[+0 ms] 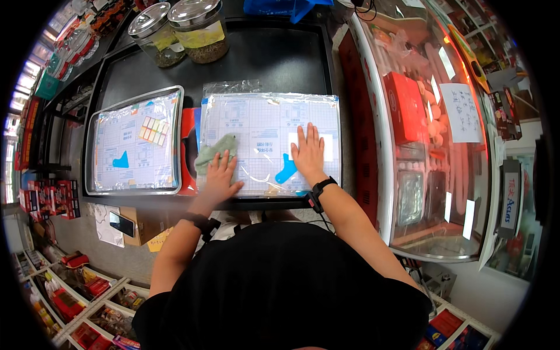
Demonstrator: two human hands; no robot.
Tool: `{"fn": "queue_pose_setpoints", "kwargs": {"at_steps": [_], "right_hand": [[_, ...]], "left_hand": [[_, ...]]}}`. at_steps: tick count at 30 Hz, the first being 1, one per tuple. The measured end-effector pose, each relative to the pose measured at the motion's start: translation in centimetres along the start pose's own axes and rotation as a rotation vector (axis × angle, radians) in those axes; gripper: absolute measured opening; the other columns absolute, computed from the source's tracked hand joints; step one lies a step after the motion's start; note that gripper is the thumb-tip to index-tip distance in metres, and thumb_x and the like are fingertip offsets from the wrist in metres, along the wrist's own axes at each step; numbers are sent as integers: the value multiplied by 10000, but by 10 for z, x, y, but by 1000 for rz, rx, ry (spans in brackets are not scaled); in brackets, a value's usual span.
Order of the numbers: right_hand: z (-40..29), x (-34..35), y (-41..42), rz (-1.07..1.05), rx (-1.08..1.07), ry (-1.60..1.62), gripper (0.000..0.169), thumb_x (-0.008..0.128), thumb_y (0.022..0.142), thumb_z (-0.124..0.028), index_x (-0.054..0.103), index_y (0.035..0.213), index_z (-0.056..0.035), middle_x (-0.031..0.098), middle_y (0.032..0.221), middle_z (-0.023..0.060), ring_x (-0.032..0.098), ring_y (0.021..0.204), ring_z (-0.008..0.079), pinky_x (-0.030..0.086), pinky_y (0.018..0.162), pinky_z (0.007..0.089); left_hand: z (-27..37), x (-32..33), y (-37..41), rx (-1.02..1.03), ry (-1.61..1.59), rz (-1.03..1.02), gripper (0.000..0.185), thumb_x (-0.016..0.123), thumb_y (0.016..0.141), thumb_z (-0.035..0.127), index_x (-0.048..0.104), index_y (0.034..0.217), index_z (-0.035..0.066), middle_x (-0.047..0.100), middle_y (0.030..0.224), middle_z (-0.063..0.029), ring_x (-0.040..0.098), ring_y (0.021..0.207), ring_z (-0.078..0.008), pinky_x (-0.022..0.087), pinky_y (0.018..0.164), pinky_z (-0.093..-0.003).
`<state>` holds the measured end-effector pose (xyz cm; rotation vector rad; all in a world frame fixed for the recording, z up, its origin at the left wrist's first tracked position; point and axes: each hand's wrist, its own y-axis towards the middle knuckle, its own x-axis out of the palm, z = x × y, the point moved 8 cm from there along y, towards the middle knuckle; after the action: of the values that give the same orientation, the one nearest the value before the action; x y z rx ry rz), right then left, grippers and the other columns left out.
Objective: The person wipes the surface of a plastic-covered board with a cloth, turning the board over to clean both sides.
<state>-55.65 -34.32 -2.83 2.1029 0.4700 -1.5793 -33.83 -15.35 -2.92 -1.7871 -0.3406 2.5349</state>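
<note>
A stack of plastic-wrapped book-cover sheets (262,118) with a printed grid lies before me on a black table. My left hand (219,177) rests on the lower right part of a crumpled green cloth (216,151), fingers spread. On the stack's right half, my right hand (309,151) lies flat with its fingers apart. It partly covers a small white card (328,146). A blue plastic scraper (286,170) lies just left of my right wrist, its upper end beside the palm. Neither hand is closed around anything.
Left of the stack, a metal tray (178,131) holds more sheets, a sticker sheet (154,130) and a blue scraper (121,160). Two lidded jars (205,48) stand behind. A glass display case (437,175) is on the right. A phone (122,224) lies lower left on a cardboard box (144,221).
</note>
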Motion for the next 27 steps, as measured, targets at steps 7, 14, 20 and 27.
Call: {"fn": "queue_pose_setpoints", "kwargs": {"at_steps": [7, 14, 20, 27], "right_hand": [[7, -2, 5, -56, 45, 48, 632, 581, 931, -385, 444, 1480, -106, 289, 1589, 204, 249, 1480, 370, 220, 1155, 615], [-58, -5, 0, -141, -24, 198, 674, 613, 896, -493, 454, 1488, -215, 278, 1597, 200, 222, 1493, 372, 178, 1141, 676], [-153, 27, -46, -367, -184, 243, 596, 595, 926, -452, 460, 1479, -278, 228, 1627, 144, 210, 1500, 357, 189, 1156, 654], [-28, -8, -74, -166, 323, -19, 572, 571, 956, -373, 449, 1482, -186, 234, 1633, 118, 207, 1502, 347, 195, 1163, 639]], "left_hand": [[65, -5, 28, 381, -427, -75, 786, 700, 846, 338, 370, 1509, 75, 189, 1627, -208, 202, 1479, -437, 241, 1136, -640], [8, -18, 24, 175, -316, 223, 707, 680, 879, 234, 383, 1494, 49, 243, 1605, -214, 249, 1475, -395, 254, 1166, -547], [-24, -9, 10, 83, -31, 132, 736, 629, 911, 364, 370, 1498, 2, 253, 1607, -208, 247, 1479, -386, 235, 1172, -545], [-27, -5, 9, 89, 35, 140, 776, 629, 898, 417, 383, 1484, -28, 279, 1590, -240, 273, 1463, -407, 260, 1157, -543]]}}
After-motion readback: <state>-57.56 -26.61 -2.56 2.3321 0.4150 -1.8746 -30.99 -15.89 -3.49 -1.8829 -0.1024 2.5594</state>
